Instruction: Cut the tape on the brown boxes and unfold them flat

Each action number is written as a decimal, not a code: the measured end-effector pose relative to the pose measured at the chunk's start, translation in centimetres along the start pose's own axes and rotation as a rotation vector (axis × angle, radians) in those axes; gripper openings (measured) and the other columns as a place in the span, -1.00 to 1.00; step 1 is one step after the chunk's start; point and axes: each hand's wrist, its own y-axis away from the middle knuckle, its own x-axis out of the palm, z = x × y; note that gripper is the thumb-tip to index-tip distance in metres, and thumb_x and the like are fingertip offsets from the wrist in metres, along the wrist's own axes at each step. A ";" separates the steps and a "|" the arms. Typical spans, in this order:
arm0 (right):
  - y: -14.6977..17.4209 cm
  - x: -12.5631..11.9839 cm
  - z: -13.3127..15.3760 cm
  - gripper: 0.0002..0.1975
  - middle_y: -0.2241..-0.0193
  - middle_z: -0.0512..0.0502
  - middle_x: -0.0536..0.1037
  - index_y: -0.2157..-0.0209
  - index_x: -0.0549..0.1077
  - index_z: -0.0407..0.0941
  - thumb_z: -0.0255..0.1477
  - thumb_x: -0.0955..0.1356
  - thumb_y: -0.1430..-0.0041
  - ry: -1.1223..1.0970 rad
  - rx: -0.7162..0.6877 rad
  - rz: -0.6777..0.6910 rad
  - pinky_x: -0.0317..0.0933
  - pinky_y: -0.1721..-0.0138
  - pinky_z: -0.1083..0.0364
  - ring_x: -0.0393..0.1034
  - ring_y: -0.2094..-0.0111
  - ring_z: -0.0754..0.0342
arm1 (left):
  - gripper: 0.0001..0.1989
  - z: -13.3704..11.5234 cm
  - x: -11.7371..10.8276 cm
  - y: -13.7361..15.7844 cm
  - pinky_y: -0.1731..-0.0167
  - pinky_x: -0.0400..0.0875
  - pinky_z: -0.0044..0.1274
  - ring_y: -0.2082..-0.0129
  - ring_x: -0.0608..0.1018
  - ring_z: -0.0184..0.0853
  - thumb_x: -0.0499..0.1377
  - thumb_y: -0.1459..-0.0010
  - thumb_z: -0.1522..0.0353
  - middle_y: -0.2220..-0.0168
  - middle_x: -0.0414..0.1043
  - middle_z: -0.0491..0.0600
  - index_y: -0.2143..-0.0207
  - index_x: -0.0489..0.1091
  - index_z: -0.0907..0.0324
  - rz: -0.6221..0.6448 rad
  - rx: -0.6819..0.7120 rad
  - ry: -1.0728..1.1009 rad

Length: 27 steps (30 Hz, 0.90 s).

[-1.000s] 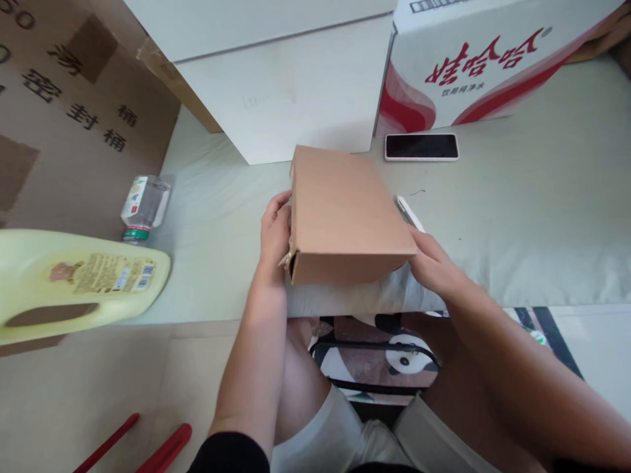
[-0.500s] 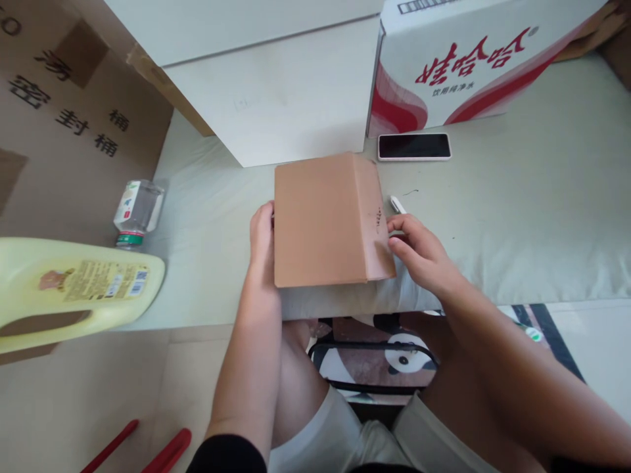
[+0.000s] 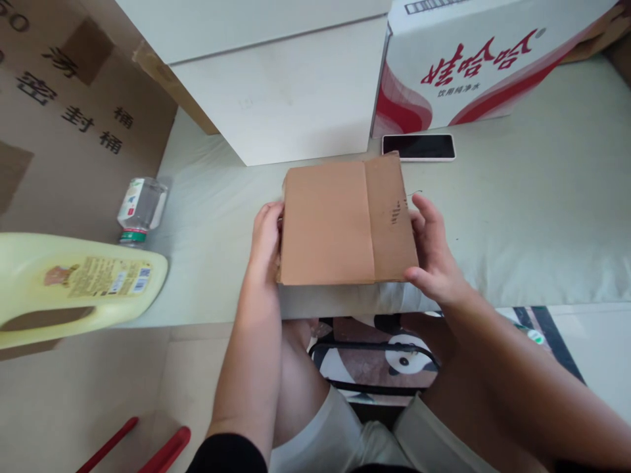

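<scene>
A small brown cardboard box (image 3: 328,223) is between my hands at the front of the cloth-covered surface. Its right-hand flap (image 3: 392,223), marked with small dark print, sticks out to the side at nearly the level of the top. My left hand (image 3: 267,233) grips the box's left side, its fingertips partly hidden behind the edge. At the flap's outer edge is my right hand (image 3: 434,246), thumb on the near corner and fingers partly behind the cardboard. A phone (image 3: 419,147) with a dark screen lies just beyond the flap.
Behind stand a white box (image 3: 296,98) and a red-and-white carton (image 3: 444,79). On the left are a large brown carton (image 3: 89,131), a clear plastic bottle (image 3: 142,207) and a yellow jug (image 3: 98,263). Red handles (image 3: 167,450) show at lower left.
The right flap has swung up and outward, from slanting down to nearly level. My right hand has shifted right with its edge, its fingers spread wider. The white pen is now hidden.
</scene>
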 end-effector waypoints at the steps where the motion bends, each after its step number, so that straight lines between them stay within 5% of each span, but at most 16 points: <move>1: 0.0 -0.1 0.0 0.08 -0.31 -0.29 0.29 -0.40 -0.12 0.13 0.31 0.34 -0.01 0.001 -0.001 0.012 0.33 -0.13 -0.22 0.34 -0.23 -0.27 | -0.63 -0.3 0.2 0.1 0.28 0.51 -0.37 0.28 0.62 -0.19 0.30 -0.11 0.01 0.36 0.53 -0.03 0.29 0.46 0.10 0.009 -0.038 0.026; 6: 0.0 -0.6 -0.2 -0.39 -0.13 -0.23 0.48 -0.20 0.29 0.03 0.05 0.30 -0.24 0.126 0.060 -0.045 0.36 -0.06 -0.17 0.44 -0.08 -0.22 | -0.54 -1.7 0.5 0.4 0.20 0.56 -0.29 0.12 0.66 -0.06 0.26 -0.03 0.03 0.23 0.60 0.04 0.10 0.46 0.11 0.082 -0.160 0.164; 10: -0.1 -0.6 -0.2 -0.71 0.12 -0.12 0.59 0.02 0.47 0.01 -0.26 0.24 -0.31 0.221 0.113 -0.222 0.38 0.07 -0.10 0.48 0.10 -0.12 | -0.48 -1.9 0.1 0.1 0.03 0.56 -0.15 -0.05 0.63 0.06 0.17 -0.06 -0.05 0.17 0.62 0.14 0.11 0.45 0.14 0.126 -0.085 0.175; 14: -0.3 -0.5 -0.4 -0.73 0.09 -0.13 0.60 0.08 0.50 0.02 -0.30 0.22 -0.33 0.249 0.099 -0.369 0.36 0.02 -0.10 0.48 0.03 -0.14 | -0.46 -2.1 0.1 0.0 -0.12 0.50 -0.15 -0.19 0.54 0.10 0.16 -0.06 -0.10 0.08 0.60 0.16 0.15 0.49 0.13 0.202 0.034 0.187; 19: -0.5 -0.6 -1.5 -0.70 0.05 -0.13 0.60 0.09 0.54 0.00 -0.26 0.23 -0.32 0.190 0.074 -0.490 0.34 -0.08 -0.18 0.47 -0.03 -0.16 | -0.39 -2.2 0.8 1.0 -0.04 0.54 -0.22 -0.06 0.63 0.09 0.17 -0.03 -0.16 0.27 0.64 0.12 0.23 0.56 0.18 0.100 0.076 0.287; 27: 0.1 -0.6 -2.9 -0.34 -0.19 -0.18 0.41 -0.21 0.31 0.08 0.02 0.40 -0.14 0.090 -0.087 -0.355 0.34 -0.14 -0.27 0.35 -0.20 -0.28 | -0.45 -2.5 2.5 2.1 -0.18 0.44 -0.30 -0.14 0.59 -0.01 0.17 -0.11 -0.13 0.16 0.65 0.08 0.26 0.58 0.18 -0.016 0.268 0.274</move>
